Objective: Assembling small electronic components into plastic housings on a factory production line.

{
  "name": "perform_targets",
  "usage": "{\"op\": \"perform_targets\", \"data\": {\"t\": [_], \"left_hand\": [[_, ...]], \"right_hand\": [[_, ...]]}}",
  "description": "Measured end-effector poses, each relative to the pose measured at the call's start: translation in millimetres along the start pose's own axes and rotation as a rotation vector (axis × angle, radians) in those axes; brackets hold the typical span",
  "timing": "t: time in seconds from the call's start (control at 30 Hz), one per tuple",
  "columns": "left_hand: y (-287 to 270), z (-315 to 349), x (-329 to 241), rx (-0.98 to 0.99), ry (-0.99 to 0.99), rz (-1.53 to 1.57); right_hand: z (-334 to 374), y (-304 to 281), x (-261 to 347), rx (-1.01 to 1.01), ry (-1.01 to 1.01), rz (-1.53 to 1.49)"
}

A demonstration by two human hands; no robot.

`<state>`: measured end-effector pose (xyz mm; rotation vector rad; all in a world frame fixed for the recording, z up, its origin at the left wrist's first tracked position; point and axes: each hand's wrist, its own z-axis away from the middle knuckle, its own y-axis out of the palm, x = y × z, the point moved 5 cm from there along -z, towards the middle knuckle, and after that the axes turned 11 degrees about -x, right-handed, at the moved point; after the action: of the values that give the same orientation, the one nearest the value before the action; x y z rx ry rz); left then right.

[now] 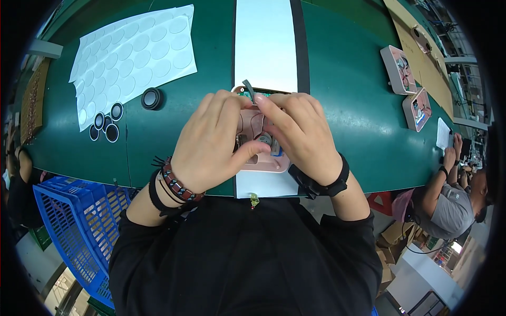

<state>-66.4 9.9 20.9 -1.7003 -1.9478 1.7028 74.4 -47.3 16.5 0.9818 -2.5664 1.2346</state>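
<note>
Left hand (211, 142) and right hand (305, 139), both half curled, are leaning over the pink box (258, 167) at the clock's middle, maybe so it isn't sliding, with fingertips (260, 100) beside a dark strip (248, 88) at twelve o'clock, though I cannot tell what they're gripping.

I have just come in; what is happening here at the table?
A person's left hand and right hand work over an open pink casing with wires inside. Both are at a dark strip near its far edge; whether either grips it is unclear. Two similar open casings are to the right, sheets with circles to the left.
</note>
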Motion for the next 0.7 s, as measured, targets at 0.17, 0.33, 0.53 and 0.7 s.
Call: {"op": "perform_targets", "data": {"t": [0.17, 0.33, 0.53, 0.7], "left_hand": [[6, 4, 10, -0.023, -0.078, 0.05], [5, 4, 0, -0.117, -0.008, 0.019], [13, 1, 13, -0.091, -0.136, 0.083], [14, -6, 18, -0.151, -0.06, -0.032]], "right_hand": [[0, 2, -12, 0.025, 0.038, 0.003], [3, 5, -26, 0.106, 0.029, -0.069], [10, -2, -36, 0.197, 0.157, -0.472], [21, 5, -44, 0.055, 0.304, -0.728]]}}
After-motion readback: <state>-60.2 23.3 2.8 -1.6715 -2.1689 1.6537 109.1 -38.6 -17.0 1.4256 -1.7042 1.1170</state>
